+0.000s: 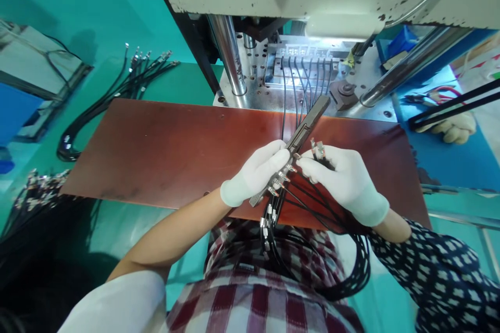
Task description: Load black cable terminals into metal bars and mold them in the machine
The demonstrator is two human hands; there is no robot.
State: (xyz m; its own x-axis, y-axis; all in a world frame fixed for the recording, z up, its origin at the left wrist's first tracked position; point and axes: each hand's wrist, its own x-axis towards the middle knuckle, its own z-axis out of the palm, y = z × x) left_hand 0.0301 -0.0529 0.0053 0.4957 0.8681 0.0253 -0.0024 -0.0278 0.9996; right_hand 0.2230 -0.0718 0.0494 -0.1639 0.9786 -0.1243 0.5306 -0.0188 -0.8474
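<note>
In white gloves, both of my hands meet over the brown board (167, 151). My left hand (260, 171) is closed around a long grey metal bar (312, 118), which lies at a slant. Several cable connectors (278, 179) sit in a row along the bar's lower part. Just right of the bar, my right hand (344, 179) pinches a black cable's connector end against it, with more connector ends (318, 148) gathered in its fingers. Black cables (361, 265) hang from there in a loop over my lap.
Beyond the board stands a press with steel columns (229, 57) and a metal mould (299, 67) holding several cables. Cable bundles (117, 94) lie at left, with more connectors (42, 187) nearer me. Pliers (433, 94) and a glove (455, 126) lie at right.
</note>
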